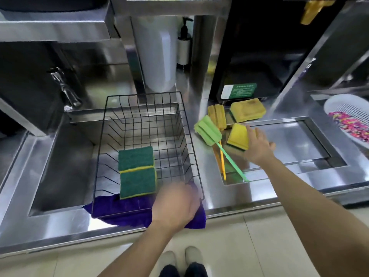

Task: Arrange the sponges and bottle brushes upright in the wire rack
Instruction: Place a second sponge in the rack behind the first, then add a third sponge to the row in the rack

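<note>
A black wire rack (191,136) sits over the sink on a purple cloth (123,208). Two green-and-yellow sponges (136,172) stand on edge inside it, one behind the other. My left hand (175,204) is blurred at the rack's near right corner, over the cloth; its grip is unclear. To the right, my right hand (257,145) closes around a yellow sponge (237,137) on the counter. Beside it lie a green bottle brush (208,130) and a yellow bottle brush (216,115) with crossed handles. Another yellow sponge (247,109) lies further back.
A steel sink (60,156) holds the rack, with a tap (63,86) at the back left. A white colander (347,116) with colourful bits sits far right. A pump bottle (184,41) and a white cylinder (157,52) stand behind the rack. A recessed steel lid (289,138) lies right.
</note>
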